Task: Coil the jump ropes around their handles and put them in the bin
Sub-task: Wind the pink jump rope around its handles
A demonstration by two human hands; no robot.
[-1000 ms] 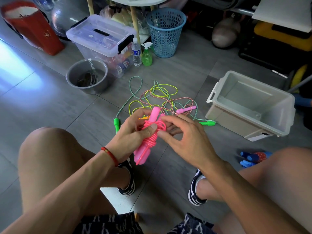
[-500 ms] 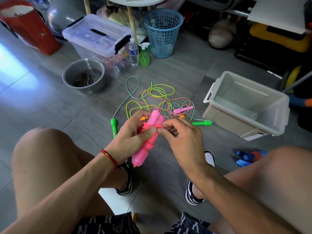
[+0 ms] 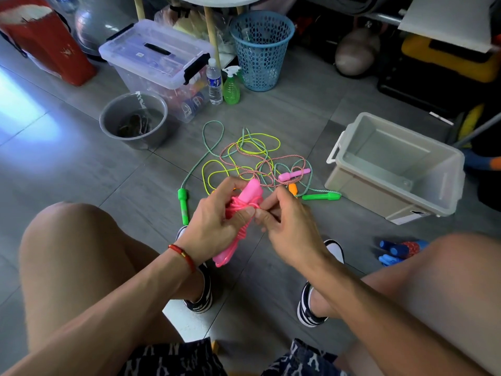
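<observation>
My left hand (image 3: 214, 222) grips a pink jump rope (image 3: 245, 213) whose cord is coiled round its paired handles, held upright between my knees. Against the coil, my right hand (image 3: 286, 222) pinches the cord's end near the top of the handles. On the floor beyond lies a tangle of ropes (image 3: 252, 158): a green-handled one (image 3: 321, 196), a yellow cord, and a pink-and-white cord with a pink handle (image 3: 294, 175). The open grey bin (image 3: 395, 164) stands to the right with nothing visible inside.
A grey bucket (image 3: 132, 119), a lidded clear box (image 3: 160, 63), a water bottle, a green spray bottle and a blue basket (image 3: 261, 47) stand at the back. Blue handles (image 3: 398, 251) lie by my right knee. My shoes rest on the floor below my hands.
My right hand has drawn in closer to the coil and now pinches the cord against it. The view has shifted slightly; the bundle stays in my left hand.
</observation>
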